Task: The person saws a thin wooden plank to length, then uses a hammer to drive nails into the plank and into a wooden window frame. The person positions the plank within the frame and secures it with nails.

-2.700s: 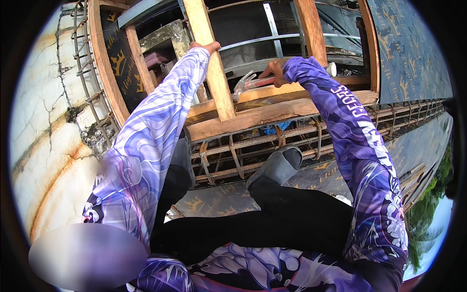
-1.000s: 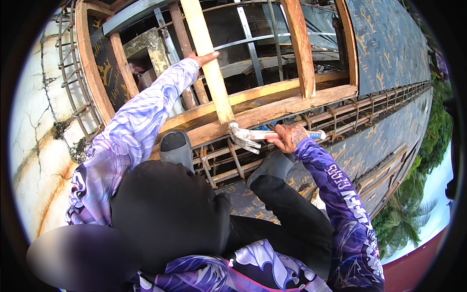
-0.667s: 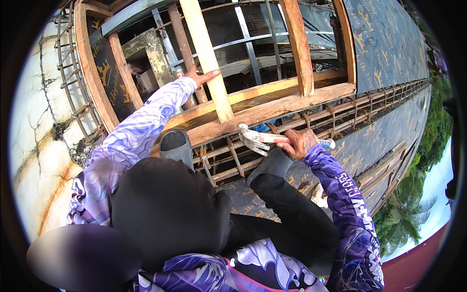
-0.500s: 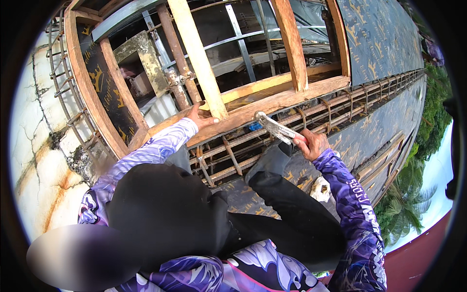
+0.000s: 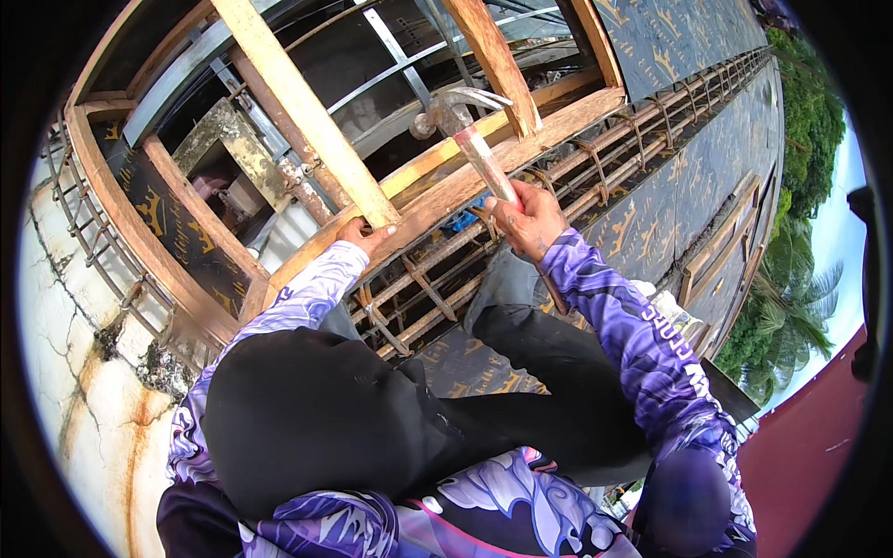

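My right hand point(image 5: 530, 221) is closed round the worn, partly red handle of a claw hammer point(image 5: 486, 166). The hammer is raised, its metal head over the wooden frame opening. My left hand point(image 5: 366, 238) is closed about the lower end of a pale timber stud point(image 5: 307, 121), thumb and fingers to either side. That stud's foot meets a brown timber beam point(image 5: 484, 181) running along the opening. No nail can be made out at the joint.
A rebar cage point(image 5: 595, 172) runs beside the beam, with a blue object point(image 5: 462, 220) partly hidden in it. Dark printed plywood panels point(image 5: 642, 219) lie to the right. A second timber stud point(image 5: 498, 65) crosses the opening. A cracked white wall point(image 5: 70, 270) stands left.
My right hand has lifted the hammer, whose head has swung up and left over the opening. My left hand stays at the stud's foot. The whole view has turned slightly.
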A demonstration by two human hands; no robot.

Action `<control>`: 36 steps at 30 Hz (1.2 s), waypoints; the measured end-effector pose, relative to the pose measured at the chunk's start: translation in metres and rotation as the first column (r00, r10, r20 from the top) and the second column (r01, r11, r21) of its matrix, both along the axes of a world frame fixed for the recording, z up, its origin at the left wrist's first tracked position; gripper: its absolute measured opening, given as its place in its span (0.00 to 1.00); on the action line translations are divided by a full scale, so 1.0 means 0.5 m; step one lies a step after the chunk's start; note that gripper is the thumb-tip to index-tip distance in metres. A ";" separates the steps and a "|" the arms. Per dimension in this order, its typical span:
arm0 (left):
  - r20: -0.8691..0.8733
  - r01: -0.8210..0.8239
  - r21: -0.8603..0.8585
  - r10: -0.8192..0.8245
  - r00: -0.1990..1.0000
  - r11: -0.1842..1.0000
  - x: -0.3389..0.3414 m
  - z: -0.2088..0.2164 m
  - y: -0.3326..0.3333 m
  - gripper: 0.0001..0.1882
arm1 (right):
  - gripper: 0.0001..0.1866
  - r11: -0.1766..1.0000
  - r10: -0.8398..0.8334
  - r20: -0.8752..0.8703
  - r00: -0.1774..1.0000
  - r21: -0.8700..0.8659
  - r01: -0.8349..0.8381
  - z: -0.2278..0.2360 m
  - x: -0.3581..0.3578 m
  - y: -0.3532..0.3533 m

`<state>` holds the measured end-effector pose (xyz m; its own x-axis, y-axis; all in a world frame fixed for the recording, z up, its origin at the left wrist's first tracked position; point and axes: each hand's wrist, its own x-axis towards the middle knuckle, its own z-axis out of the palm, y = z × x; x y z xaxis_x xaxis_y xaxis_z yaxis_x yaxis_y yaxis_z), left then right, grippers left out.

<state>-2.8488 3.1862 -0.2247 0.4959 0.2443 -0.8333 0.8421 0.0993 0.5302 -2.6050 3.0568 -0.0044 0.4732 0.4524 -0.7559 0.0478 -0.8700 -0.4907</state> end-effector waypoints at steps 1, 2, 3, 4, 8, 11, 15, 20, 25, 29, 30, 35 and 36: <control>-0.016 0.024 0.055 -0.023 1.000 0.998 -0.002 -0.003 0.000 0.42 | 0.20 0.999 0.006 -0.034 0.999 0.035 -0.005 0.002 -0.011 0.008; 0.020 0.019 0.014 -0.019 1.000 1.000 -0.003 -0.007 0.002 0.41 | 0.20 0.991 -0.105 -0.194 0.975 0.058 0.118 0.011 -0.020 0.013; 0.053 0.007 -0.026 -0.006 0.999 1.000 -0.007 -0.015 0.006 0.41 | 0.20 0.970 -0.196 -0.350 0.916 0.069 0.234 0.024 -0.029 0.028; 0.082 -0.005 -0.061 0.010 0.997 0.998 -0.018 -0.029 0.015 0.41 | 0.21 0.963 -0.223 -0.358 0.907 0.063 0.262 0.026 -0.041 0.036; 0.056 -0.049 -0.354 0.074 0.996 0.934 -0.018 -0.052 0.086 0.47 | 0.24 0.995 0.016 -0.116 0.993 -0.095 -0.027 0.018 -0.020 -0.004; 0.013 -0.252 -0.352 0.274 0.962 0.901 -0.015 -0.043 0.170 0.55 | 0.26 0.981 0.097 -0.084 0.992 -0.160 -0.110 0.019 -0.021 -0.016; 0.174 -0.511 -0.334 0.585 0.792 0.792 0.031 -0.023 0.240 0.49 | 0.30 0.990 0.009 -0.155 0.988 -0.135 -0.030 0.048 -0.020 0.021; 0.120 -0.600 -0.343 0.667 0.735 0.723 0.070 -0.011 0.204 0.45 | 0.33 0.984 0.086 -0.144 0.986 -0.146 -0.107 0.053 -0.038 0.053; 0.113 -0.623 -0.365 0.697 0.709 0.692 0.067 -0.022 0.182 0.45 | 0.34 0.979 0.066 -0.311 0.948 -0.164 -0.122 0.046 -0.021 0.079; 0.126 -0.597 -0.402 0.688 0.715 0.694 0.073 -0.017 0.184 0.45 | 0.33 0.983 -0.022 -0.355 0.935 -0.180 -0.045 0.054 0.010 0.116; 0.135 -0.601 -0.402 0.694 0.707 0.690 0.071 -0.018 0.187 0.45 | 0.33 0.991 -0.069 -0.292 0.954 -0.129 0.032 0.052 0.008 0.118; 0.109 -0.616 -0.383 0.696 0.710 0.689 0.058 -0.015 0.201 0.45 | 0.32 0.992 -0.102 -0.162 0.981 -0.084 0.090 0.058 -0.038 0.130; 0.117 -0.612 -0.386 0.695 0.710 0.690 0.064 -0.013 0.195 0.45 | 0.33 0.983 -0.028 -0.231 0.972 -0.182 -0.015 0.062 -0.040 0.129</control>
